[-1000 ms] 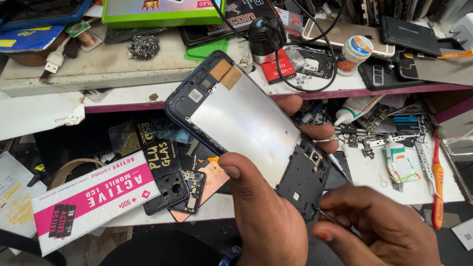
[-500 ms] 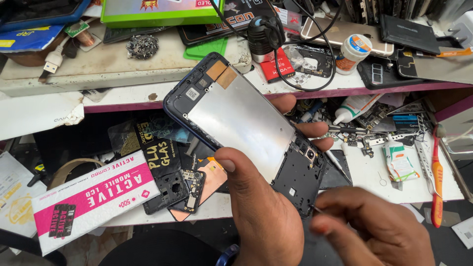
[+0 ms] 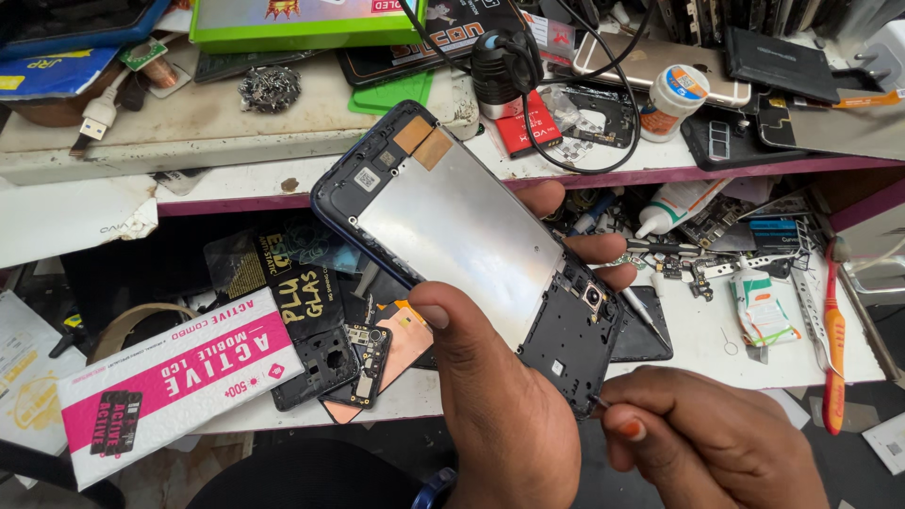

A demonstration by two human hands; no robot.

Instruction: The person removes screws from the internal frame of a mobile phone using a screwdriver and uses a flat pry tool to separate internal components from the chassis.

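Note:
My left hand (image 3: pixel 509 405) grips an opened phone (image 3: pixel 452 226) with its back cover off, tilted up and to the left. The thumb lies on the silver metal plate, and the fingers wrap behind the right edge. A black plastic cover (image 3: pixel 570 335) sits over the phone's lower end. My right hand (image 3: pixel 707 448) is closed around a thin metal tool whose tip (image 3: pixel 594 403) touches the bottom edge of that black cover. Most of the tool is hidden inside the hand.
On the white bench lie a pink and white box (image 3: pixel 179 386), a black phone frame (image 3: pixel 325 363), a small circuit board (image 3: pixel 368 363), tweezers (image 3: pixel 811 311), an orange-handled tool (image 3: pixel 834 358) and a glue bottle (image 3: pixel 674 203). The upper shelf holds a green box (image 3: pixel 302 24), cables and phone parts.
The phone has dropped slightly and tilted a little; my right hand has shifted toward its bottom edge with the tool tip against the black cover.

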